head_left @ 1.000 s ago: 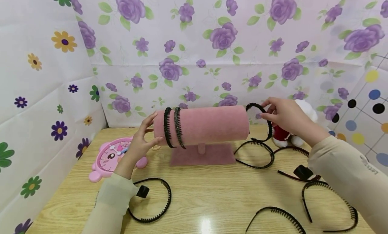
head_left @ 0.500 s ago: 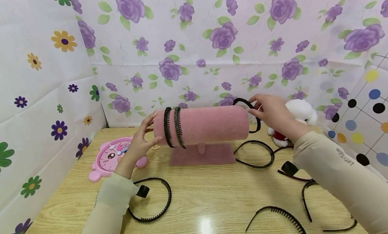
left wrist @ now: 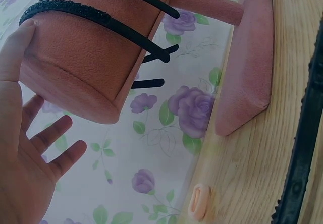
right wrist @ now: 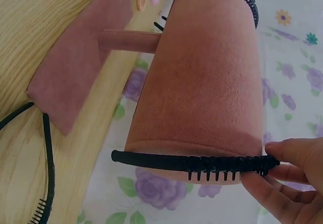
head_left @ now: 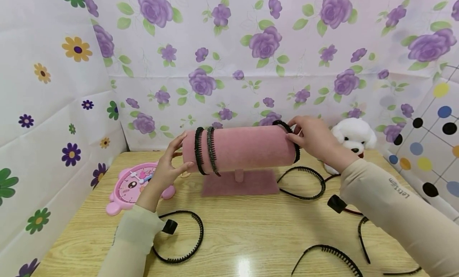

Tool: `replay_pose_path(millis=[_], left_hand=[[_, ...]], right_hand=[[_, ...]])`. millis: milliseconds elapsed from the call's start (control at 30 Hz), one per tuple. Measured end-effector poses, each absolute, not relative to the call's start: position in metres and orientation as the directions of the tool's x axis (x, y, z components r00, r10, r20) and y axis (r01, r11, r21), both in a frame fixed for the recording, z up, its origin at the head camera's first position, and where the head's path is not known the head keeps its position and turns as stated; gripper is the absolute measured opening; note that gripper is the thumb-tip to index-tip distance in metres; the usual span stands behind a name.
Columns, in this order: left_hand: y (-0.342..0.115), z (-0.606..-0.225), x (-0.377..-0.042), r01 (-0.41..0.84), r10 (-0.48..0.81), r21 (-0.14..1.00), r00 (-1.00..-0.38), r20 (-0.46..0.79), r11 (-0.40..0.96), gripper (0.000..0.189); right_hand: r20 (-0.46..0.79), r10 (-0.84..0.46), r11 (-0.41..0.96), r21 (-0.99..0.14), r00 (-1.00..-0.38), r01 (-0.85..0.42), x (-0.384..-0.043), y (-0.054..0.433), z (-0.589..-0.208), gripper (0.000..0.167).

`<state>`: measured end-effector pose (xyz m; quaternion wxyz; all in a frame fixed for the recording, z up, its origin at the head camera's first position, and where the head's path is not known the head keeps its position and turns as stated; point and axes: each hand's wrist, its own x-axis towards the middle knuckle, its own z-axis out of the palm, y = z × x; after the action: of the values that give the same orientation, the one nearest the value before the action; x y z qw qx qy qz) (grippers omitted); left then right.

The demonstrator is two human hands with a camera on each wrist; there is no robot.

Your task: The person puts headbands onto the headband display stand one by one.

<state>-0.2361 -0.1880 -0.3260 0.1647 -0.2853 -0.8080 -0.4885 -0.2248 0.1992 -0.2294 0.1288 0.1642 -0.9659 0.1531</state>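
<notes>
A pink plush headband stand [head_left: 251,147] stands on the table, its roll lying across a base. Two dark toothed headbands [head_left: 211,151] sit around the roll near its left end. My left hand [head_left: 168,161] holds that end, thumb on the front and a finger over the top; the other fingers are spread in the left wrist view. My right hand [head_left: 313,137] pinches a black headband [right wrist: 217,163] between thumb and fingers. This band lies across the roll's right end, with its teeth pointing away from the roll in the right wrist view.
More black headbands lie on the wooden table [head_left: 251,229]: one beside the base [head_left: 305,193], one at front left [head_left: 201,233] and several at the right. A pink clock [head_left: 132,185] lies left; a white plush dog [head_left: 353,135] sits behind my right forearm.
My right hand has moved left with the black headband, bringing it from beside the roll's right end onto that end. My left hand has stayed in place.
</notes>
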Motion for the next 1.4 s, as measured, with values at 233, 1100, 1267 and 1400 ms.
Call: replay_pose_path(millis=[233,1100,1267,1400], left_hand=[[-0.187,-0.326,-0.235,0.637,0.304,0.685,-0.771,0.559,0.354,0.077],[-0.189,-0.327,-0.236,0.649,0.318,0.68,-0.76,0.566,0.341,0.077],[-0.188,-0.325,-0.236,0.647,0.321,0.682,-0.762,0.563,0.34,0.076],[-0.188,-0.326,-0.236,0.651,0.318,0.68,-0.759,0.568,0.339,0.076]], right_hand=[[0.349,-0.278,0.901,-0.228,-0.895,-0.369,-0.222,0.197,-0.231,0.029],[0.274,-0.245,0.902,-0.287,-0.93,-0.322,-0.224,0.178,-0.225,0.026],[0.242,-0.224,0.891,-0.341,-0.944,-0.299,-0.225,0.18,-0.225,0.031],[0.228,-0.24,0.885,-0.349,-0.944,-0.309,-0.225,0.184,-0.224,0.034]])
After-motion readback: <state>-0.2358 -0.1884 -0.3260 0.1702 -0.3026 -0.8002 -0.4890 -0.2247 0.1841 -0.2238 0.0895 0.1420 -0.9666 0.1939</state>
